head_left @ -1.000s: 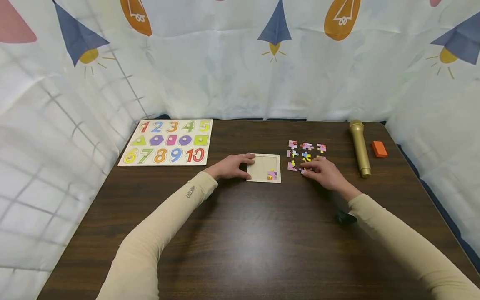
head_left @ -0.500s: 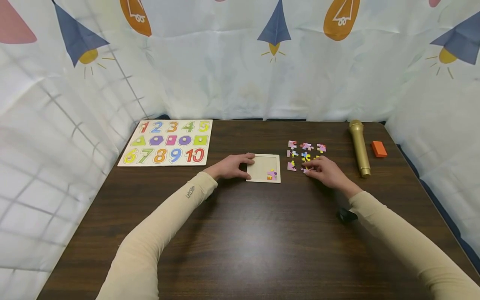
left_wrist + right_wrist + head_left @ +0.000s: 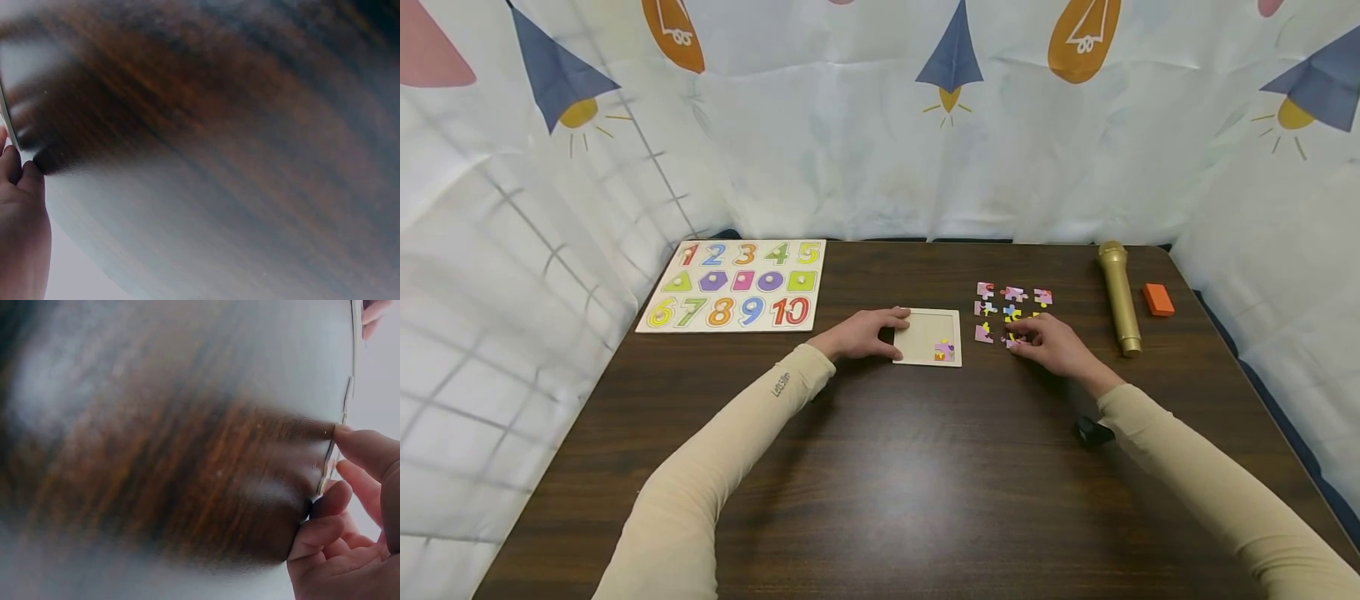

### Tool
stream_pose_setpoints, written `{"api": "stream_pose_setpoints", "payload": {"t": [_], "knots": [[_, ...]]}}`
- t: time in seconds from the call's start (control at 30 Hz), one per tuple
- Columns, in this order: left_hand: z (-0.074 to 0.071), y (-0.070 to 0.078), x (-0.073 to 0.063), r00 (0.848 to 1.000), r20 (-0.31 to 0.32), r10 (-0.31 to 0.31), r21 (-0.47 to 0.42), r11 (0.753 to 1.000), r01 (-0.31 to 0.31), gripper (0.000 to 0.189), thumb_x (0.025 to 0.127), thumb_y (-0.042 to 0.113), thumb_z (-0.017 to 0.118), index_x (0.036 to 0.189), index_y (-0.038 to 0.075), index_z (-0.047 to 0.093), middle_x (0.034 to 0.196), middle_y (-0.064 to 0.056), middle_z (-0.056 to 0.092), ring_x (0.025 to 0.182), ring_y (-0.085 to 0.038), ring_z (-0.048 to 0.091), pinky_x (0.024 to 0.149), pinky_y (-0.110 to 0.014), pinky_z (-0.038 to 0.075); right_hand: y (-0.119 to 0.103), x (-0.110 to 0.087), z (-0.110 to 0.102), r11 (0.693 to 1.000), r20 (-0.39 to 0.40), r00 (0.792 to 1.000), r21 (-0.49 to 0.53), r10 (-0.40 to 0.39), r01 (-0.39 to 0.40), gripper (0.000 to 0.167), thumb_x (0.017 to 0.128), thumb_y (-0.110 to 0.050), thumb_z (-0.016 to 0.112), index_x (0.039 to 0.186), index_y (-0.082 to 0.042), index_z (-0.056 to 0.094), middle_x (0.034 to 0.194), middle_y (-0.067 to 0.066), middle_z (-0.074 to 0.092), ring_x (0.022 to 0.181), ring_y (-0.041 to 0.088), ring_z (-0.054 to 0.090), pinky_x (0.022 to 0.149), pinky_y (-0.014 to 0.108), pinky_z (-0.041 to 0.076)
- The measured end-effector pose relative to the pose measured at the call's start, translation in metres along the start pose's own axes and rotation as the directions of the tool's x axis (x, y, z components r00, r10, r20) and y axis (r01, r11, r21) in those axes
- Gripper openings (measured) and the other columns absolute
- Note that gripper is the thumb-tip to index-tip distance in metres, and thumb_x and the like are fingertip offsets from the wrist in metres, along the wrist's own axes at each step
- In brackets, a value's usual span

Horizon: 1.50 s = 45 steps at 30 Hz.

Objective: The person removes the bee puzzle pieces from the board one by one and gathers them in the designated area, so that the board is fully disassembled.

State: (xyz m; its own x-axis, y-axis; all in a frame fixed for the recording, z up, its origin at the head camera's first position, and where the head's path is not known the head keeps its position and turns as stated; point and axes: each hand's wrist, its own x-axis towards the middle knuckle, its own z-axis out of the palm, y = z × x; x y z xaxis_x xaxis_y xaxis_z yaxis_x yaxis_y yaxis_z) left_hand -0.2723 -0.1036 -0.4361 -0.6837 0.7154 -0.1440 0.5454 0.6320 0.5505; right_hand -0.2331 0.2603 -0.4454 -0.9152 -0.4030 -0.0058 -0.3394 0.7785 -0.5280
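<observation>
My left hand (image 3: 867,332) holds the left side of a small square wooden puzzle tray (image 3: 913,337), fingers at its far corner and thumb at its near corner. One pink and yellow jigsaw piece (image 3: 944,351) lies in the tray's near right corner. To the right of the tray, my right hand (image 3: 1049,343) pinches a pink jigsaw piece (image 3: 1012,342) low at the table, its fingers partly covering it. In the right wrist view, thumb (image 3: 369,450) and fingers meet at the thin row of pieces. Several loose jigsaw pieces (image 3: 984,333) lie in rows around that hand.
A number and shape board (image 3: 730,286) lies at the back left of the dark wooden table (image 3: 880,483). At the back right are a gold microphone-like stick (image 3: 1120,300) and an orange block (image 3: 1158,300). A patterned white curtain (image 3: 850,150) hangs behind.
My right hand has shifted slightly to the right with the pink piece at its fingertips, mostly in the first half second. The left hand and tray stay in place.
</observation>
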Motion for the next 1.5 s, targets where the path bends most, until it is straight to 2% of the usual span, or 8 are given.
{"api": "stream_pose_setpoints", "payload": {"t": [0.13,0.37,0.67,0.9,1.07,1.27,1.5], "knots": [[0.0008,-0.0002,0.0013,1.0,0.0,-0.004,0.01,1.0,0.004,0.064,0.087,0.026,0.075,0.14,0.001,0.052,0.157,-0.008,0.033,0.145,-0.022,0.027,0.115,-0.038,0.026,-0.0004,-0.0006,0.0012,1.0,-0.011,1.0,0.01,0.004,-0.004,0.036,0.093,-0.018,0.068,0.124,0.0,0.065,0.111,0.019,0.062,0.086,0.026,0.055,0.073,0.041,0.047],[0.0014,0.001,0.0017,0.999,-0.03,0.026,0.051,0.998,-0.024,0.06,0.086,0.026,0.076,0.136,-0.001,0.055,0.154,-0.014,0.037,0.143,-0.026,0.033,0.115,-0.038,0.028,-0.0016,-0.0011,0.0,1.0,-0.023,1.0,0.006,0.01,-0.01,0.034,0.093,-0.019,0.069,0.121,0.0,0.067,0.108,0.018,0.06,0.086,0.026,0.056,0.074,0.041,0.047],[0.0012,0.0022,-0.0009,0.994,-0.092,0.063,0.175,0.983,-0.046,0.056,0.083,0.032,0.078,0.128,0.002,0.063,0.145,-0.017,0.046,0.135,-0.033,0.04,0.113,-0.044,0.029,-0.0026,-0.0018,0.0,1.0,-0.012,1.0,0.012,0.01,-0.01,0.035,0.093,-0.02,0.068,0.121,0.0,0.066,0.109,0.018,0.06,0.085,0.026,0.055,0.073,0.041,0.046],[0.0051,0.0,-0.0016,0.993,-0.118,0.018,0.102,0.995,-0.005,0.064,0.082,0.031,0.08,0.132,-0.002,0.058,0.144,-0.018,0.043,0.133,-0.03,0.042,0.111,-0.038,0.033,-0.0037,-0.002,0.0013,1.0,-0.022,1.0,0.01,0.011,-0.011,0.033,0.093,-0.02,0.069,0.12,0.0,0.067,0.106,0.017,0.06,0.083,0.025,0.056,0.071,0.039,0.046],[0.0079,-0.0028,-0.0018,0.99,-0.14,0.002,0.084,0.996,0.009,0.069,0.082,0.032,0.08,0.134,-0.004,0.054,0.144,-0.017,0.044,0.133,-0.027,0.042,0.111,-0.037,0.034,-0.0037,-0.0029,0.0015,1.0,-0.026,1.0,0.002,0.012,-0.012,0.033,0.092,-0.019,0.068,0.12,-0.001,0.067,0.106,0.015,0.06,0.083,0.025,0.057,0.072,0.04,0.047],[0.0091,-0.0052,-0.0024,0.988,-0.155,0.014,0.075,0.997,-0.003,0.069,0.081,0.033,0.08,0.134,-0.004,0.055,0.144,-0.017,0.045,0.133,-0.028,0.042,0.11,-0.038,0.034,-0.004,-0.0031,0.0011,1.0,-0.029,0.999,0.0,0.013,-0.013,0.032,0.092,-0.019,0.068,0.119,0.0,0.067,0.107,0.016,0.061,0.085,0.026,0.058,0.074,0.044,0.048],[0.0092,-0.0048,-0.0027,0.986,-0.164,0.021,0.067,0.998,-0.01,0.066,0.081,0.032,0.081,0.131,-0.003,0.058,0.143,-0.017,0.045,0.133,-0.028,0.043,0.11,-0.038,0.034,-0.005,-0.0036,0.0002,1.0,-0.027,0.999,-0.004,0.03,-0.03,0.032,0.093,-0.019,0.068,0.119,-0.001,0.067,0.107,0.016,0.06,0.085,0.026,0.058,0.074,0.044,0.048]]}}
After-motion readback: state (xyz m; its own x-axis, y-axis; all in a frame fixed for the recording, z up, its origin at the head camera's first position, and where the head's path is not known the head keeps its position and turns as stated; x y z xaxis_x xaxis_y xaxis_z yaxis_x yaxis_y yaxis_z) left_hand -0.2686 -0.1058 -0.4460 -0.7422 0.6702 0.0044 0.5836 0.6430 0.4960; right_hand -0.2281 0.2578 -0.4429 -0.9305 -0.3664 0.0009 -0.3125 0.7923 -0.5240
